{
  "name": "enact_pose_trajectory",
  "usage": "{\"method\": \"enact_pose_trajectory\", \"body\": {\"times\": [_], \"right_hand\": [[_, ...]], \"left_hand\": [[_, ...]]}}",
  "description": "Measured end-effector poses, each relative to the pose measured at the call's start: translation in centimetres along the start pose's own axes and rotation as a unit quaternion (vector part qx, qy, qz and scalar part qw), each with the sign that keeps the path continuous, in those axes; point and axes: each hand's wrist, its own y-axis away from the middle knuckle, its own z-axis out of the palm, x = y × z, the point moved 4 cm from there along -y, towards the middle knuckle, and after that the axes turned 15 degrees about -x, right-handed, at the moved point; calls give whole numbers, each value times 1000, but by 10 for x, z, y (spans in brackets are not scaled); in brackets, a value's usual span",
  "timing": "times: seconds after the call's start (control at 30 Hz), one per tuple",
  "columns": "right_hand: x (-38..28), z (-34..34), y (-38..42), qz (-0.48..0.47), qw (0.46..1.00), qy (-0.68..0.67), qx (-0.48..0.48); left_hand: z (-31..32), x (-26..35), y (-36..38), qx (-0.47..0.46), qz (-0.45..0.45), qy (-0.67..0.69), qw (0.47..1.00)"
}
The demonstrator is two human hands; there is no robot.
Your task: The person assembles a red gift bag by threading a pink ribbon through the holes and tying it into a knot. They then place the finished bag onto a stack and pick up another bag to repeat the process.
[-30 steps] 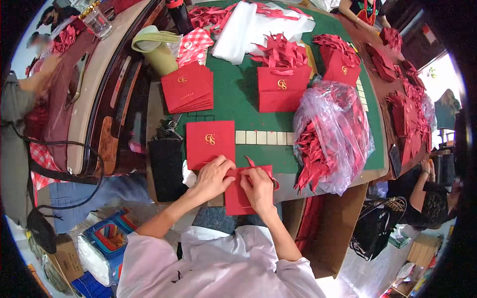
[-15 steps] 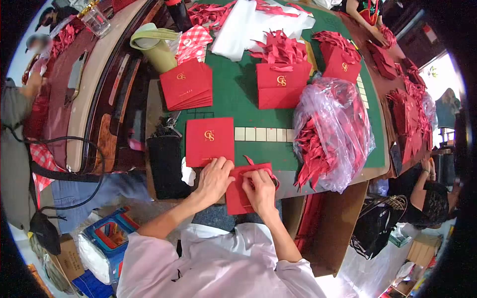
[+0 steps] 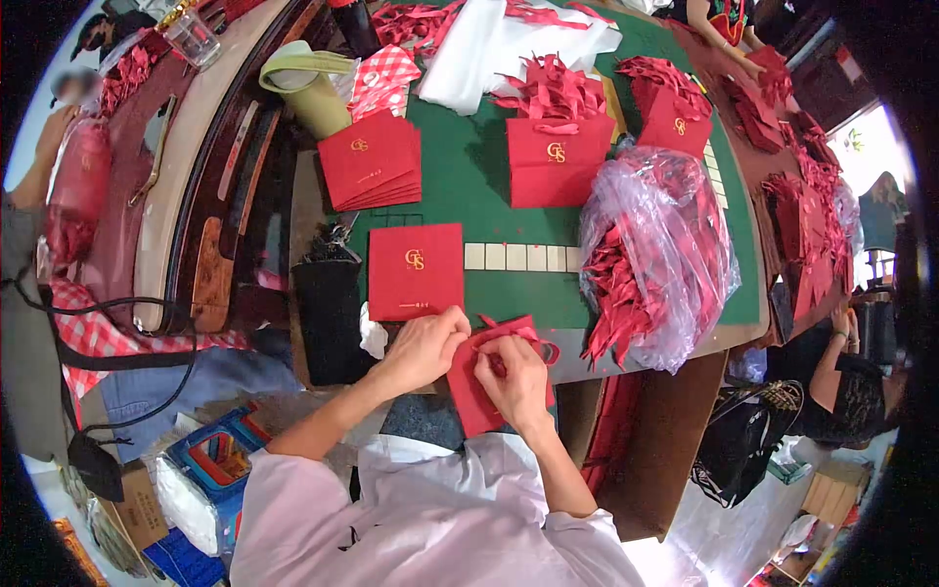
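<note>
Lying low in the middle of the frame, at the near edge of the green felt bench (image 3: 469, 196), a flat red paper bag (image 3: 472, 396) runs its long axis from the person towards the top of the frame, slightly tilted, its open end with a thin red ribbon handle (image 3: 528, 338) pointing away. The left hand (image 3: 423, 347) pinches its upper left corner; the right hand (image 3: 516, 377) presses on its face, fingers closed on the ribbon. Above lies a smooth red bag with gold lettering (image 3: 416, 271); right, a crinkled clear plastic sack of red ribbons (image 3: 655, 264).
</note>
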Motion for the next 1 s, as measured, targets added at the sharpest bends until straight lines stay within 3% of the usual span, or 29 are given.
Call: {"method": "enact_pose_trajectory", "body": {"times": [0.2,0.6,0.8,0.87,1.0], "right_hand": [[-2,-4,7,7,1000,3,-16],[-10,-2,6,-3,1000,-22,13],[-12,-3,5,55,997,-49,29],[-14,-2,4,89,995,-44,-9],[-18,4,3,85,996,9,-7]], "left_hand": [[-1,1,-4,-35,-27,-32,999],[2,12,-4,0,-24,-36,999],[6,27,1,25,-22,-88,996],[7,30,2,29,-21,-103,994],[13,32,4,57,-3,-107,993]]}}
